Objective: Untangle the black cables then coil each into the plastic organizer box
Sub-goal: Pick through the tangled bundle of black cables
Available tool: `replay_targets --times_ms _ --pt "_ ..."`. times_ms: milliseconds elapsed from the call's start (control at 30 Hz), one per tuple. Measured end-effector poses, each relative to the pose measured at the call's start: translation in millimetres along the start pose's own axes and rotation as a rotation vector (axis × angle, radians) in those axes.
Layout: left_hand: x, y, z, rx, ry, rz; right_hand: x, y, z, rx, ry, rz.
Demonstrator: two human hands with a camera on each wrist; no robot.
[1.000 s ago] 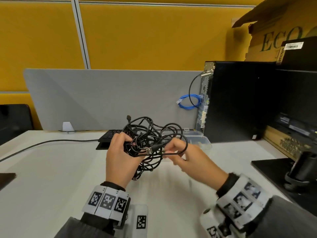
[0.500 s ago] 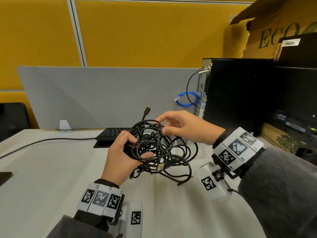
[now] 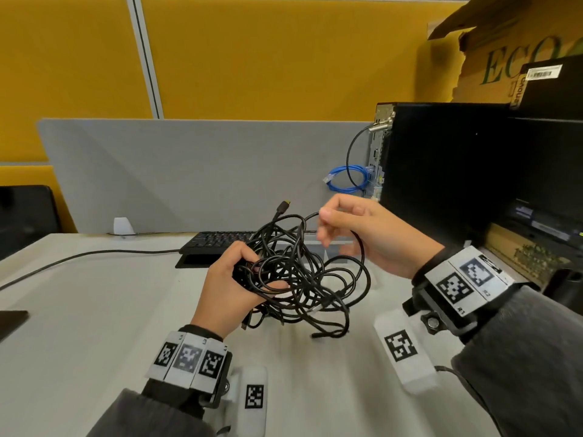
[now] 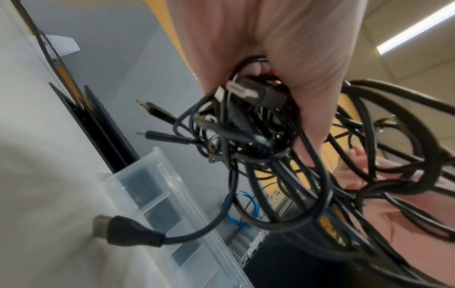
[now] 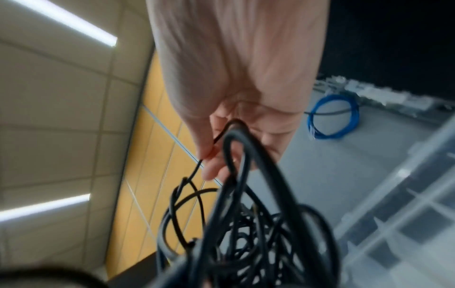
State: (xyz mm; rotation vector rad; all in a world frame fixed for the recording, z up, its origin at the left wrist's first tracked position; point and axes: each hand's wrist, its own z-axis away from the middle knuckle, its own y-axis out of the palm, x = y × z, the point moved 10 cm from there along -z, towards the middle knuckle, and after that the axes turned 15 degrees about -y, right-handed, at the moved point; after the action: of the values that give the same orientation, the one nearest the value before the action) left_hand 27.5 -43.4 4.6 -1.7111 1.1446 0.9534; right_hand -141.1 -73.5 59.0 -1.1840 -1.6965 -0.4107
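My left hand (image 3: 227,288) grips a tangled bundle of black cables (image 3: 299,272), fingers curled round its core, held above the white desk (image 3: 79,326). My right hand (image 3: 362,234) pinches one loop at the top of the tangle between thumb and fingertips, lifted toward the computer tower (image 3: 441,171). The desk in front of and left of my hands lies bare. The clear plastic organizer box (image 4: 172,204) sits on the desk just behind the bundle, with a black keyboard (image 3: 220,239) beside it to the left. A grey divider (image 3: 189,171) closes the desk's far edge; a blue cable (image 3: 347,179) hangs at the tower. Yellow wall panels rise behind.
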Motion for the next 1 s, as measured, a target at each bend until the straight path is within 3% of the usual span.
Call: replay_targets --times_ms 133,300,433,500,567,667,733,767,900,967,1000 --pt "1 -2 -1 -0.013 -0.012 -0.010 -2 6 0 -0.003 0.096 -0.098" --pt "-16 3 3 -0.027 0.117 -0.200 10 12 -9 0.135 0.039 0.546" --pt "-26 4 5 -0.062 0.182 -0.377 46 2 -21 -0.002 -0.179 0.918" --pt "-23 4 4 -0.036 0.156 -0.402 50 -7 -23 -0.107 -0.202 0.825" --pt "-19 5 4 -0.007 0.121 -0.404 39 -16 -23 -0.196 -0.126 0.469" --pt "-19 3 4 0.013 0.123 -0.434 20 -16 -19 -0.191 0.035 -0.039" --pt "-20 -1 4 0.015 0.138 -0.465 15 -22 -15 -0.177 0.083 -0.069" --pt "-20 -3 4 0.013 0.139 -0.479 17 -30 -15 -0.170 0.061 0.068" --pt "-21 -12 5 -0.007 0.116 -0.587 61 -49 -17 -0.105 -0.247 1.079" --pt "-20 -15 7 -0.026 0.101 -0.637 69 -61 -12 -0.199 -0.302 1.170" --pt "-19 -18 8 -0.038 0.093 -0.646 68 -69 -10 -0.248 -0.290 1.078"
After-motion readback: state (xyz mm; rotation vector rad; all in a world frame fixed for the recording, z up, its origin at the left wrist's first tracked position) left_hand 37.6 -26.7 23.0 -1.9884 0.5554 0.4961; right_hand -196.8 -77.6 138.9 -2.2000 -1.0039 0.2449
